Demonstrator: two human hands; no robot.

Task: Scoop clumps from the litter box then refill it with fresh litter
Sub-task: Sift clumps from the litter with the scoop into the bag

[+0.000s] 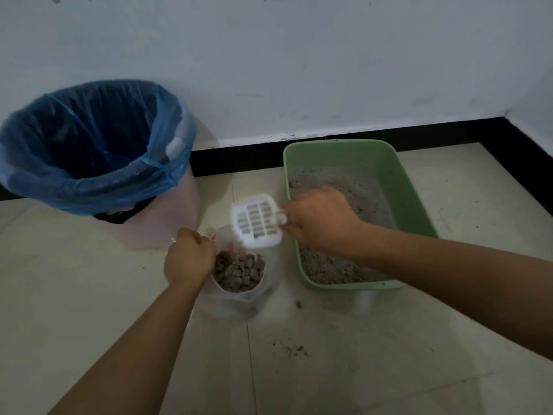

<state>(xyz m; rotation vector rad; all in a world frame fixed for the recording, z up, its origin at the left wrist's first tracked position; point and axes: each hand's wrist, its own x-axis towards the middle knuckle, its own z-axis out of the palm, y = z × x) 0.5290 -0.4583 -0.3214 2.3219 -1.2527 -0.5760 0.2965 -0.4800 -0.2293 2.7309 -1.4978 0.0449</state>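
A green litter box with grey litter stands on the floor at the right, near the wall. My right hand grips the handle of a white slotted scoop, held tilted just left of the box and above a clear plastic bag. The bag holds several grey clumps. My left hand is closed on the bag's left rim and holds it open.
A pale bin lined with a blue bag stands at the left against the wall. Spilled litter crumbs lie on the tiled floor in front of the box. A black skirting runs along the wall.
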